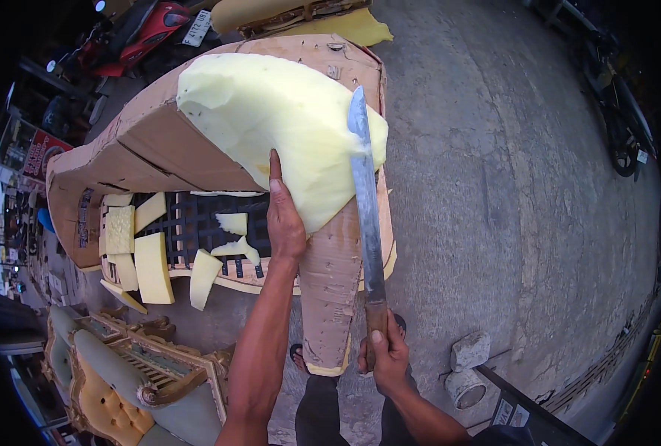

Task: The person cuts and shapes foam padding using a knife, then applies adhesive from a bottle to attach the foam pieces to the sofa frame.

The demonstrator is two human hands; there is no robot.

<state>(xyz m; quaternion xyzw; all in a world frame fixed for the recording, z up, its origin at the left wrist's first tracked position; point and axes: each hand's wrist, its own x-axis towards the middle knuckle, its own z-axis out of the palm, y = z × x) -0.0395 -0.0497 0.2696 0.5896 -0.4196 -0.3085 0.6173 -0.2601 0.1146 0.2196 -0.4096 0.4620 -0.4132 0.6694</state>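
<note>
Foam sheet (286, 126) tops the sofa frame (171, 145); scraps (154, 267) lie inside.

Pale-yellow curved foam slab (286, 126): matt, mostly smooth, roughened beside the blade. Long straight grey metal knife (368, 223): dull sheen, streaked; brown handle (375, 323) looks wooden, matt. Brown cardboard-covered seat frame (167, 141): matt, creased. Black flat webbing straps (197, 215): matt. Grey concrete floor (487, 186): rough, cracked. Tan button-tufted chair back (111, 390): soft sheen, cloth or leather unclear. Red motorbike bodywork (150, 30): glossy.
</note>
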